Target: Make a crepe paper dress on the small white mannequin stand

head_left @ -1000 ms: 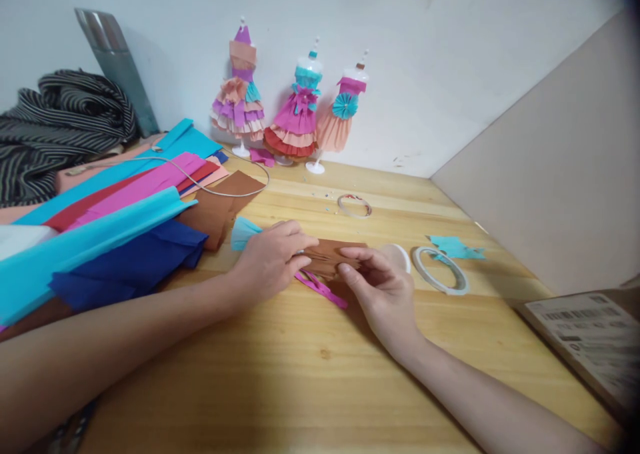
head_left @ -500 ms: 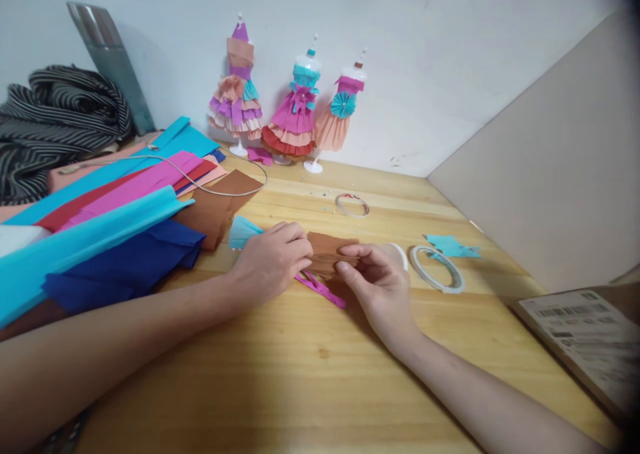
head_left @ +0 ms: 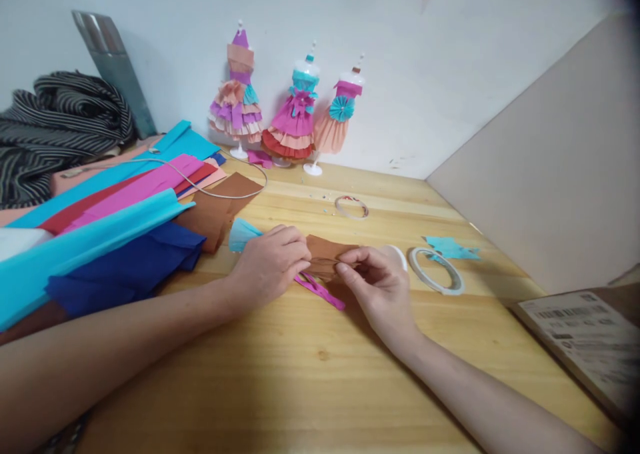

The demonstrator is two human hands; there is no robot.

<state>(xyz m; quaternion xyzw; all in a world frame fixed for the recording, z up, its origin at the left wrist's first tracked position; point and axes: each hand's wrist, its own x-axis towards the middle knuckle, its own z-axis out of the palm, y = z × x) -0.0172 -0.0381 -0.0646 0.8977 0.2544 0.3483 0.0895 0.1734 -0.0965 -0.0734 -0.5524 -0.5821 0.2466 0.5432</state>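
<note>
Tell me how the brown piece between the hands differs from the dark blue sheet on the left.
The brown piece is pinched by the left hand and the right hand; the dark blue sheet lies unheld. The brown piece shows smaller than the dark blue sheet. The brown piece has narrow creases along it; the dark blue sheet has broader folds. Both look like thin paper.

Brown paper [head_left: 327, 248], seemingly pleated lower down, spans both hands [head_left: 273, 261] [head_left: 380, 281].
</note>
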